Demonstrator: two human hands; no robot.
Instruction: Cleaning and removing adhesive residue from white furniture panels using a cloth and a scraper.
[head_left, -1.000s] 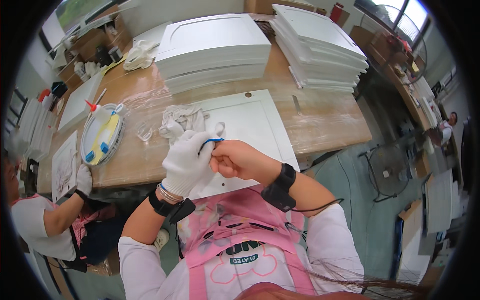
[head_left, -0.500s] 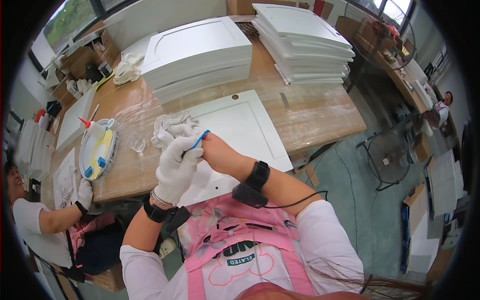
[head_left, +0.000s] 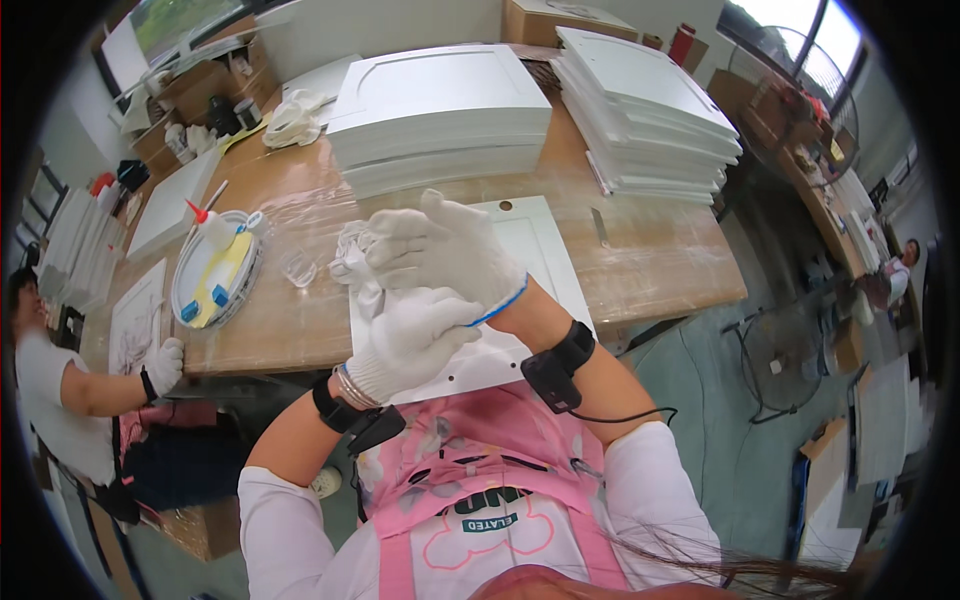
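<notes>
Both my hands wear white knit gloves above a white panel with a recessed border and small holes. My right hand has its fingers stretched out and apart, with nothing in them. A blue-edged glove cuff circles its wrist. Just below, my left hand is bent, its fingertips at the lower end of that blue edge, apparently pinching it; the right hand partly covers them. A crumpled white cloth lies on the panel's left edge beside my hands.
Stacks of white panels stand at the back of the wooden table. Left lies an oval tray with a red-tipped bottle and blue blocks, beside a clear cup. A co-worker's gloved hand rests near the table edge.
My right hand has gone fully into its glove and its fingers have spread. The cuff now sits at the wrist, and my left hand has moved to the right. The view has shifted slightly.
</notes>
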